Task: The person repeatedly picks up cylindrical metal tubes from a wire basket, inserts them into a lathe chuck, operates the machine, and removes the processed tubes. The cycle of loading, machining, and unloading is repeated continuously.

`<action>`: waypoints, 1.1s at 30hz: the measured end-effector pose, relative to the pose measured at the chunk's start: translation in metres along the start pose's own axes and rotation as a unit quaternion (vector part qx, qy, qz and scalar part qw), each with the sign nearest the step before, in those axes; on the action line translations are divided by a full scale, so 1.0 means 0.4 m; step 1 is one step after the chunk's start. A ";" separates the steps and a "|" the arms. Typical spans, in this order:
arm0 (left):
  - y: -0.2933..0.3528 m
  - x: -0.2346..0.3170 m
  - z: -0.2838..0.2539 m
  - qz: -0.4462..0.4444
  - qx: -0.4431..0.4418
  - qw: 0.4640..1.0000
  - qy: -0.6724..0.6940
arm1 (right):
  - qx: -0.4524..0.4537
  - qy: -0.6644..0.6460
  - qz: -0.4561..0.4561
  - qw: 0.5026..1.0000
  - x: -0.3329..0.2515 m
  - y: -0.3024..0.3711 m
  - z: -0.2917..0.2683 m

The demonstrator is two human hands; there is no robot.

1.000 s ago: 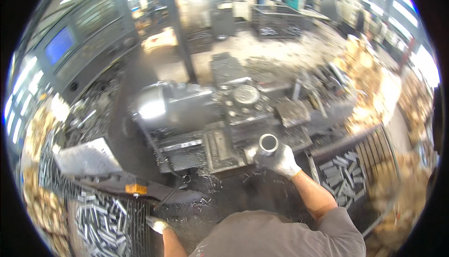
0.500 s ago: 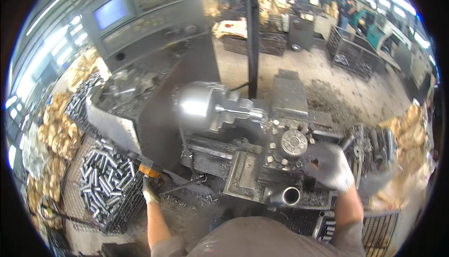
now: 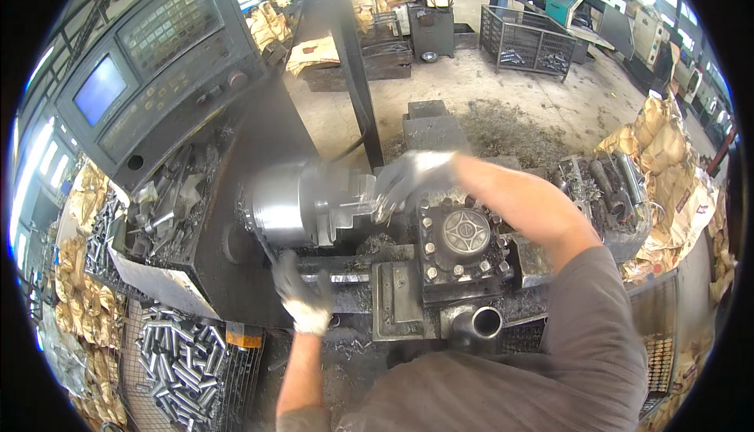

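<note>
Since the earlier frame, the right hand (image 3: 412, 177) has been carried from the turret side across to the chuck (image 3: 302, 212), and the left hand (image 3: 302, 298) has been raised from the bin side to the lathe bed. A blurred metal workpiece (image 3: 365, 206) appears to be closed on by the right grip at the chuck's 3 o'clock face; the exact hold cannot be told through the blur. The left grip is laid on something below the chuck at 6 o'clock; its state cannot be told. The workpiece is judged rigid, heavy for its size and slick with oil, so it is best taken around its outer wall with gloved fingers. A tool turret (image 3: 465, 236) stands at 3 o'clock of the chuck, a pipe (image 3: 485, 324) below it, and a crate of tubes (image 3: 177, 365) at 7 o'clock.
</note>
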State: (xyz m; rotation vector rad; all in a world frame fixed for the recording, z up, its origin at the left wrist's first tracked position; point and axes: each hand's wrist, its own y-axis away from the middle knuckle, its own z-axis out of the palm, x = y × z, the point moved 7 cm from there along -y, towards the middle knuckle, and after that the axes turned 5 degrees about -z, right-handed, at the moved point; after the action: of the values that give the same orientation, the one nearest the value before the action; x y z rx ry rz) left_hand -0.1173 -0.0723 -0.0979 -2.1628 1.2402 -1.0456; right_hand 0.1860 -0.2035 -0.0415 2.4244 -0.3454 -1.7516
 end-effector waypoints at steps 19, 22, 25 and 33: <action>-0.323 -0.021 0.122 0.115 -0.005 0.991 -0.067 | -0.164 0.217 0.165 0.948 0.168 -0.186 -0.035; -0.319 -0.016 0.139 0.119 0.009 0.991 -0.054 | -0.093 0.407 0.086 0.905 0.186 -0.175 -0.027; -0.327 -0.023 0.123 0.117 0.018 0.992 -0.041 | 0.010 0.490 0.037 0.871 0.158 -0.044 -0.093; -0.318 -0.025 0.117 0.075 -0.046 0.996 0.007 | 0.379 0.530 0.115 0.750 -0.221 0.334 0.000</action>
State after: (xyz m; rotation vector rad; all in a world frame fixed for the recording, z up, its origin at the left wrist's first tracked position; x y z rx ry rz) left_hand -0.0158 0.0006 -0.0449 -2.0938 1.4591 -0.9590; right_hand 0.1449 -0.3094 0.0714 3.1585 -1.2463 0.1438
